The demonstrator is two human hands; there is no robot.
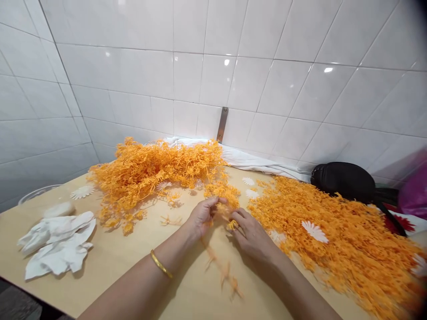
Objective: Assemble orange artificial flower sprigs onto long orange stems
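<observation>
My left hand (203,215), with a gold bangle on its wrist, is closed on an orange artificial flower stem (223,269) whose thin branched end trails down below it, blurred. Close beside it, my right hand (250,231) pinches a small orange-yellow flower piece (232,225) between its fingers. Between the fingertips the orange bits are smeared by motion. Just beyond the hands lies a small clump of orange sprigs (223,192). A large tangled pile of orange stems (147,166) stands to the left, and a heap of loose orange florets (313,218) spreads to the right.
Crumpled white tissues (60,242) lie at the left of the table (133,271). White daisy-shaped petals (315,232) are scattered about. A black pouch (343,178) and a purple bag (413,191) sit at the back right. White cloth (253,160) runs along the tiled wall (133,66).
</observation>
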